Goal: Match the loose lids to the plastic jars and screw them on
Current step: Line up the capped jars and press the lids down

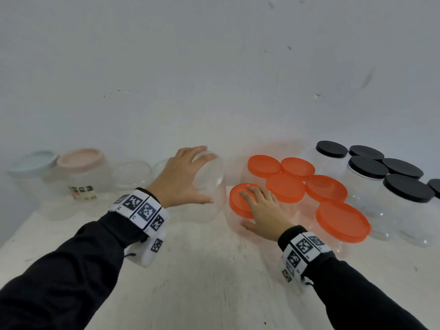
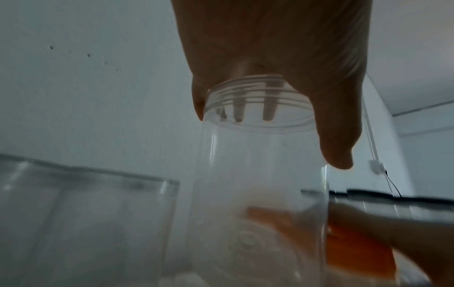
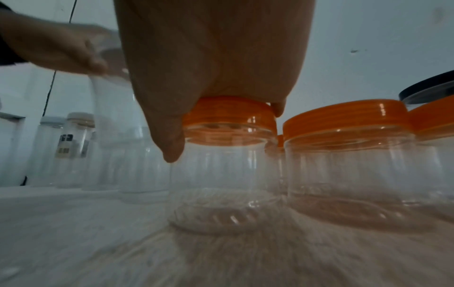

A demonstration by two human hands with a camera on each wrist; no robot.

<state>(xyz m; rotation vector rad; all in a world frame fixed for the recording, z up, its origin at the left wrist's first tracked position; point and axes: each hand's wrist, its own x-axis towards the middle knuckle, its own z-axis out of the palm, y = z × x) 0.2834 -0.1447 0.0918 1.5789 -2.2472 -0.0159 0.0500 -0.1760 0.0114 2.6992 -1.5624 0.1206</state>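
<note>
My left hand (image 1: 195,177) grips a clear plastic jar (image 1: 212,196) with no lid from above, at its threaded mouth (image 2: 258,101). The thumb (image 2: 336,151) lies on the outside of the rim, and the fingers show through the far wall. The jar stands upright at the table's middle. Just right of it, my right hand (image 1: 257,206) lies over the orange lid (image 1: 238,198) of a clear jar (image 3: 226,184). The thumb (image 3: 172,147) curls down the lid's side, and a fingertip hooks the far edge of the orange lid (image 3: 228,114).
Several more orange-lidded jars (image 1: 342,222) crowd right of my right hand, with black-lidded jars (image 1: 409,189) beyond them. At far left stand jars with a pale blue lid (image 1: 33,160) and a pink lid (image 1: 79,158), plus clear domed ones (image 1: 132,173). A wall runs close behind the white table (image 1: 202,282).
</note>
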